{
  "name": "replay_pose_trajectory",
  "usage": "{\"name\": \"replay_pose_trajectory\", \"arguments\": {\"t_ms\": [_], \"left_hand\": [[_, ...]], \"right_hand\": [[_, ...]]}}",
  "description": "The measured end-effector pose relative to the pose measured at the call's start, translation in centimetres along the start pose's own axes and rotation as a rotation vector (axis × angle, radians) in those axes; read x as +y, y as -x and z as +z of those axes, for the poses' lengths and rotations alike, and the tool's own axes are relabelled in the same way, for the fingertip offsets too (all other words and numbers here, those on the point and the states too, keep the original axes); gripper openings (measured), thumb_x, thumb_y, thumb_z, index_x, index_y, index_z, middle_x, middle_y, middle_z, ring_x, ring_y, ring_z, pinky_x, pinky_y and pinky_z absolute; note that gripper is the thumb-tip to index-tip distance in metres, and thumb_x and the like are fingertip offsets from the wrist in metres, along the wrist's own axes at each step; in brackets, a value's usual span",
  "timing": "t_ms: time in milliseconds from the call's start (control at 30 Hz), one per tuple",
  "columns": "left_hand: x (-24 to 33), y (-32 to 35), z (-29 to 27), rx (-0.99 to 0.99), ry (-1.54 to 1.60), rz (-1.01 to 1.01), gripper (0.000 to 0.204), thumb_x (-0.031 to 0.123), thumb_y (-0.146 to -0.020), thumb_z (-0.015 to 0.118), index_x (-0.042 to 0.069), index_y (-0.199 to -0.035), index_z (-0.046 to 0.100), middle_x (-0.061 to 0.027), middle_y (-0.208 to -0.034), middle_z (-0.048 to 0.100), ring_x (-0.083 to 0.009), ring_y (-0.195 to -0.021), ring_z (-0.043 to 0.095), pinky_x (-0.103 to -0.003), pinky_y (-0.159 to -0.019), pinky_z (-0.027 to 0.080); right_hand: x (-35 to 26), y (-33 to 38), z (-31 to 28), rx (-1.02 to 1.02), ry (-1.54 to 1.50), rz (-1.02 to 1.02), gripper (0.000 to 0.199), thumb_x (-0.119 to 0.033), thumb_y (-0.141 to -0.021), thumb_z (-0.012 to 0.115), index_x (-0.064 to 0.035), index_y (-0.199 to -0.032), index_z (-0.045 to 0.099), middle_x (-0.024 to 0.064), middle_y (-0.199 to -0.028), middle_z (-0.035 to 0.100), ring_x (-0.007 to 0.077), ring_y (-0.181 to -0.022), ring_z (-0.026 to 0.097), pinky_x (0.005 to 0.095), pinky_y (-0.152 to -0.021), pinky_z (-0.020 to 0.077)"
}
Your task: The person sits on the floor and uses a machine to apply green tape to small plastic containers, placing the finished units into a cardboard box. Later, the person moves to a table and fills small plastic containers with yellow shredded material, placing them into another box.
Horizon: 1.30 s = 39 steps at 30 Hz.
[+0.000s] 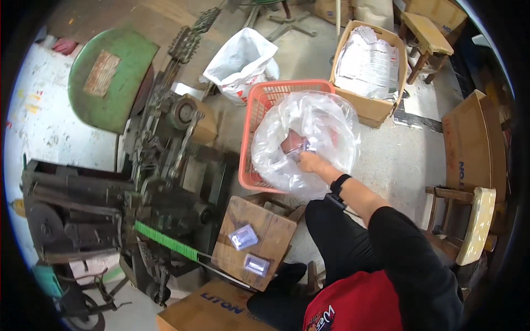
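Note:
My right hand (pixel 312 163) reaches into a clear plastic bag (pixel 337 113) that lines a salmon-coloured plastic basket (pixel 246 140). Its fingers are closed on a small clear, purplish plastic pack (pixel 302 148); its contents are too blurred to make out. Something reddish-brown shows inside the bag just beyond it. Two similar packs lie on a wooden stool: one purplish pack (pixel 243 237), and nearer me another purplish pack (pixel 256 265). The wooden stool (pixel 268 234) stands left of my knees. My left hand does not show.
A dark machine (pixel 160 160) with a green-wrapped bar (pixel 165 241) fills the left side. Beyond the basket stand a white sack (pixel 237 60) and a carton of papers (pixel 367 105). A small padded stool (pixel 476 226) is at right, and a carton (pixel 212 306) sits near my feet.

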State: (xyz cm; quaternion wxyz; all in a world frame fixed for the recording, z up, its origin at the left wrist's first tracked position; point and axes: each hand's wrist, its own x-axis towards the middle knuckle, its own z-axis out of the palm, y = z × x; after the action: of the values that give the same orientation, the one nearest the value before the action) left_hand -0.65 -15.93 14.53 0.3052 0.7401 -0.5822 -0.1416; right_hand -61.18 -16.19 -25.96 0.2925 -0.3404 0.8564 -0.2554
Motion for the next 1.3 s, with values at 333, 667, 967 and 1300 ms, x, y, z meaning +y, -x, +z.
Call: {"name": "replay_pose_trajectory", "arguments": {"t_ms": [333, 667, 967, 1300], "left_hand": [[-3.0, 4.1, 7.4, -0.661, 0.082, -0.110, 0.022, 0.015, -0.088, 0.059, -0.002, -0.103, 0.063, -0.0119, -0.092, 0.067, -0.0167, -0.085, 0.063, -0.031, -0.079, 0.050], [-3.5, 4.5, 19.2, -1.021, -0.005, -0.212, 0.026, 0.015, -0.089, 0.058, -0.001, -0.110, 0.059, -0.0127, -0.098, 0.065, -0.0183, -0.089, 0.062, -0.031, -0.080, 0.049], [0.6, 5.4, 27.1, -1.080, -0.093, -0.256, 0.026, 0.014, -0.089, 0.058, -0.001, -0.111, 0.059, -0.0125, -0.098, 0.065, -0.0182, -0.088, 0.062, -0.030, -0.079, 0.050], [2.2, 6.3, 30.7, -1.104, -0.191, -0.280, 0.027, 0.014, -0.089, 0.058, 0.000, -0.111, 0.059, -0.0124, -0.098, 0.065, -0.0181, -0.088, 0.062, -0.029, -0.078, 0.050]], "right_hand": [[1.1, 6.0, -1.3, 0.265, -0.173, -0.206, 0.027, -0.002, -0.073, 0.053, -0.0003, -0.096, 0.064, 0.0206, -0.091, 0.064, 0.0351, -0.086, 0.062, 0.0396, -0.079, 0.0485], [23.6, 8.0, -15.4, 1.008, -0.028, 0.351, 0.028, 0.004, -0.068, 0.058, -0.0020, -0.095, 0.064, 0.0184, -0.090, 0.064, 0.0349, -0.086, 0.061, 0.0406, -0.077, 0.0485], [35.4, 1.7, -23.1, 0.968, 0.247, 0.434, 0.015, -0.016, -0.075, 0.064, -0.0026, -0.083, 0.061, 0.0138, -0.096, 0.059, 0.0324, -0.094, 0.058, 0.0415, -0.076, 0.0479], [40.9, -2.0, -20.5, 0.853, 0.448, 0.709, 0.010, -0.014, -0.075, 0.053, -0.0060, -0.075, 0.059, 0.0134, -0.080, 0.062, 0.0346, -0.094, 0.058, 0.0523, -0.068, 0.0459]]}}
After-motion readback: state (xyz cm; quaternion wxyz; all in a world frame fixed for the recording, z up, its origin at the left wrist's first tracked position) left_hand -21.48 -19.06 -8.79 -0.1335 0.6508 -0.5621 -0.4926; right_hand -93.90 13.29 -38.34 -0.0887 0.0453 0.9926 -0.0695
